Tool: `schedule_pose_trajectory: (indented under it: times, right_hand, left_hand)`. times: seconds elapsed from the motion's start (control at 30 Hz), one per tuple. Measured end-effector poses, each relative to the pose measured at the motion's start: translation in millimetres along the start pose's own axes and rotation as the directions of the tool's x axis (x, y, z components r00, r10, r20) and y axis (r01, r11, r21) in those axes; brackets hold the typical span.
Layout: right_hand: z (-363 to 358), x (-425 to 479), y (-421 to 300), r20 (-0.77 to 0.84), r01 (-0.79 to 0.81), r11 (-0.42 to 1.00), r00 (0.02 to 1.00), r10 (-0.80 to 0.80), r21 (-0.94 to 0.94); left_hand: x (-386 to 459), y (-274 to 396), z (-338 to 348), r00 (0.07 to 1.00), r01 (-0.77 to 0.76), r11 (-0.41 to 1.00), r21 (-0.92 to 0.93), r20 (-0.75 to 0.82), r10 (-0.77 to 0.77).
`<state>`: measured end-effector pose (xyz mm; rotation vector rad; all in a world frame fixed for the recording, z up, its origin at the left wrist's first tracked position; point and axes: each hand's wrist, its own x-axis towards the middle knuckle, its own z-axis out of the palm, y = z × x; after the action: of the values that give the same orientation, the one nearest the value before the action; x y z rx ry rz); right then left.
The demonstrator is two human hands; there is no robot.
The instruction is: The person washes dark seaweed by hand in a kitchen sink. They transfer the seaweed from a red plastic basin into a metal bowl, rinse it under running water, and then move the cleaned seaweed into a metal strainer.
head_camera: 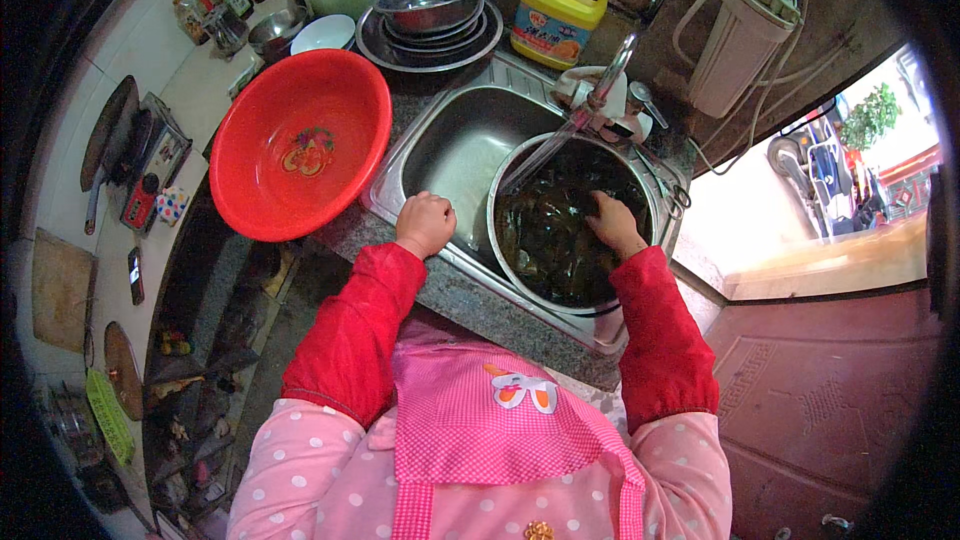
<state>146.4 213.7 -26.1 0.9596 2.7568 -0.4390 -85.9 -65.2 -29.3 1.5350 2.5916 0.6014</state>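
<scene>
My left hand (425, 224), loosely curled, rests on the front rim of the stainless steel sink (465, 157); whether its fingers hold anything cannot be told. A large round metal basin (493, 229) sits tilted in the sink's right part. Dark, wet, leafy-looking material (555, 240) lies in water inside it. My right hand (616, 223) reaches into the basin from the right, its fingertips at the dark material and partly hidden. Water runs from the faucet (616, 64) into the basin's left side.
A red plastic basin (330, 101) stands left of the sink. Behind are stacked metal bowls (431, 7) and a yellow pump jug (559, 22). Scissors (677, 197) lie at the sink's right edge. A water filter housing (742, 37) is at the back right. A kitchen scale (154, 165) is farther left.
</scene>
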Motion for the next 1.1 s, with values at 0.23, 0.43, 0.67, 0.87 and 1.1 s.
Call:
schedule_pose_trajectory:
  times: [0.23, 0.43, 0.67, 0.87, 1.1]
  right_hand:
    - [-86, -19, -46, -0.239, 0.086, 0.956, 0.971, -0.017, 0.28]
    - [-95, -34, -101, -0.369, 0.25, 0.958, 0.911, -0.182, 0.144]
    - [40, -40, -122, 0.363, 0.454, 0.89, 0.825, -0.434, 0.032]
    - [24, -38, -104, -0.057, 0.456, 0.876, 0.89, -0.453, 0.154]
    - [17, -50, -108, -0.218, 0.161, 0.969, 0.955, -0.202, -0.189]
  left_hand:
    - [0, 5, -5, 1.0, 0.011, 1.0, 0.021, 0.006, -0.011]
    - [-1, 4, -4, 1.0, 0.021, 0.999, 0.032, -0.012, -0.021]
    - [0, 5, -5, 1.0, 0.018, 1.0, 0.009, -0.026, -0.018]
    - [0, 4, -2, 1.0, 0.004, 1.0, -0.015, -0.023, -0.005]
    - [-1, 5, -2, 0.999, 0.02, 1.0, 0.008, -0.037, -0.019]
